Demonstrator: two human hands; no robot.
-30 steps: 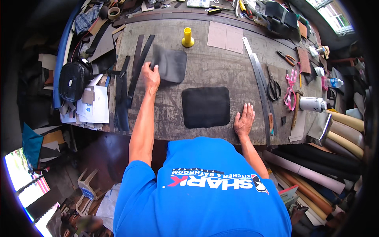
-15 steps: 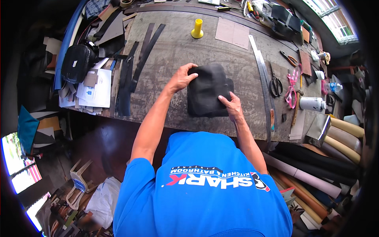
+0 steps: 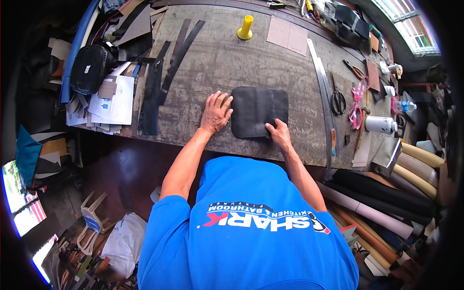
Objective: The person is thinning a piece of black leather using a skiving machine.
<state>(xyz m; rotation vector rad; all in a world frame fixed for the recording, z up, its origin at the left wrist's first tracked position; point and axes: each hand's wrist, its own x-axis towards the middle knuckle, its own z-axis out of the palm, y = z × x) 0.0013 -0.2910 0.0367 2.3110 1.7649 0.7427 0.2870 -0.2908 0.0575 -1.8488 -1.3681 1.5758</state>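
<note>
A black rounded-corner leather piece point(image 3: 256, 108) lies flat on the worn worktable point(image 3: 193, 116) in front of me. It looks like two overlapping layers, with an edge running down its right part. My left hand point(image 3: 216, 113) rests on the tabletop at the piece's left side, fingers stretched and slightly spread, holding nothing. At the lower right edge, my right hand point(image 3: 280, 133) has its thumb and forefinger closed on the leather; its other fingers are partly hidden.
Dark strips point(image 3: 181, 58) lie to the left, near papers point(image 3: 113, 104) and a black pouch point(image 3: 89, 70). A yellow flanged tube point(image 3: 246, 28) stands beyond the leather. Rightward are a metal ruler point(image 3: 319, 72), black-handled scissors point(image 3: 338, 102), a hammer point(image 3: 361, 128) and a white bottle point(image 3: 380, 124).
The leather piece, held up and tilted in both hands before, now lies flat on the table with its layers spread wider. My left hand has let go and moved down beside it.
</note>
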